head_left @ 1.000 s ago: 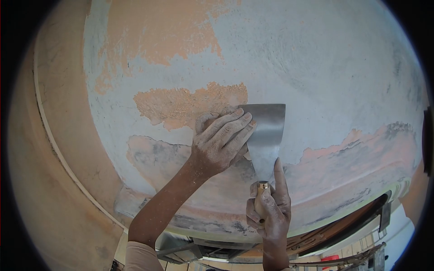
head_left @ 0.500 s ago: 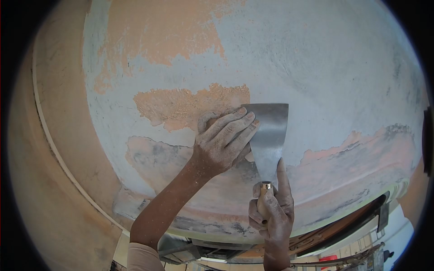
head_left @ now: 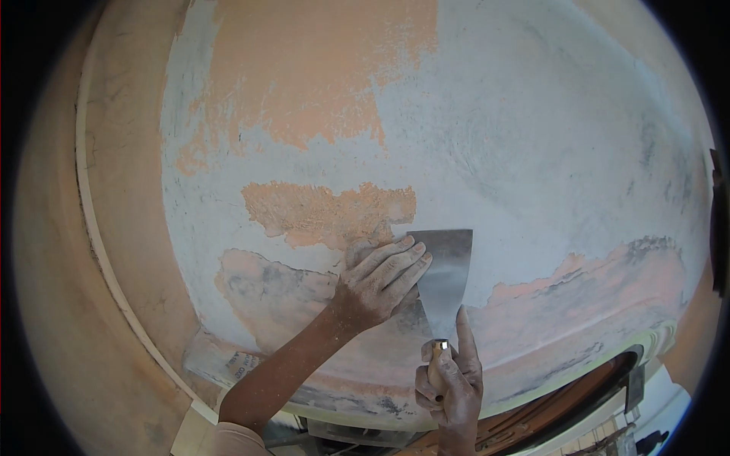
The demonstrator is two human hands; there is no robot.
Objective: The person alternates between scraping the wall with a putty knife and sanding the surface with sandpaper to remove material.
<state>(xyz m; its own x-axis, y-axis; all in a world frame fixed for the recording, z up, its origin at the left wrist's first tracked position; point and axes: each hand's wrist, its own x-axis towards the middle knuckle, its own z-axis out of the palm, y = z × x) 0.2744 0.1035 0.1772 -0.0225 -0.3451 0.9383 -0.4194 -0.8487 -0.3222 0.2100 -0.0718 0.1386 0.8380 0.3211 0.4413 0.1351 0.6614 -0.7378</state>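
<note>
My right hand (head_left: 454, 387) is closed round the wooden handle of a wide putty knife (head_left: 447, 266), its index finger stretched up along the blade. The metal blade points up against a wall (head_left: 517, 175) of patchy white and peach paint. Dusty with white powder, my left hand (head_left: 384, 277) has its fingers stretched out, the tips resting on the left side of the blade. Its thumb and palm side are partly hidden. Just above the left hand is a rough-edged peach patch (head_left: 319, 209) where the white coat is gone.
A pinkish, dark-stained band (head_left: 578, 285) runs along the lower wall. A pale trim strip (head_left: 95, 220) curves down at the left. A whitish sheet with printed letters (head_left: 242, 366) lies at lower left. Below right is a dark-framed, brown-panelled opening (head_left: 547, 403).
The view has tilted up, so the wall sits lower in the picture. Both hands and the putty knife have slid a little down the wall, and the blade's top edge is now below the peach patch.
</note>
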